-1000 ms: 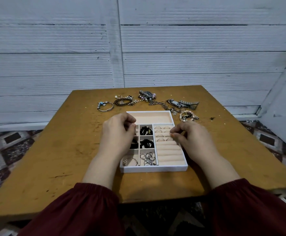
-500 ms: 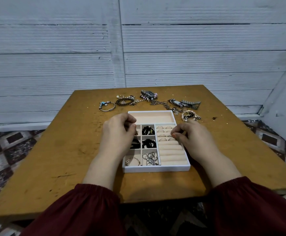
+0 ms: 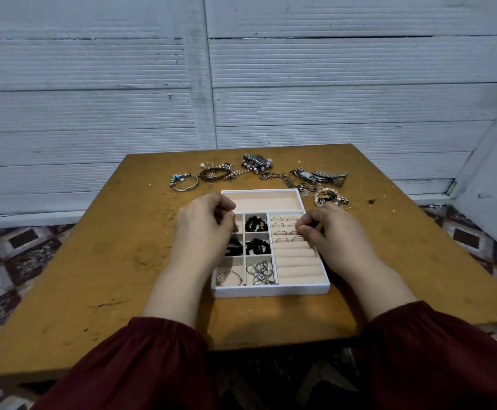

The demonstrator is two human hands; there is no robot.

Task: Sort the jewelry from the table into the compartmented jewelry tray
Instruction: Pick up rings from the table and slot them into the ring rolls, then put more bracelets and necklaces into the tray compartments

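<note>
Jewelry (image 3: 259, 162) lies along the far edge of the brown wooden table (image 3: 117, 261), beyond the white compartmented jewelry tray (image 3: 270, 291). The pale beaded bracelet (image 3: 328, 196) sits just past the right hand (image 3: 335, 235), whose fingertips pinch together over the tray's ring rows. The left hand (image 3: 202, 226) curls alongside. I cannot tell what either holds.

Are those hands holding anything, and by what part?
Cannot tell: the left hand and right hand are curled over the jewelry tray, hiding anything pinched.
</note>
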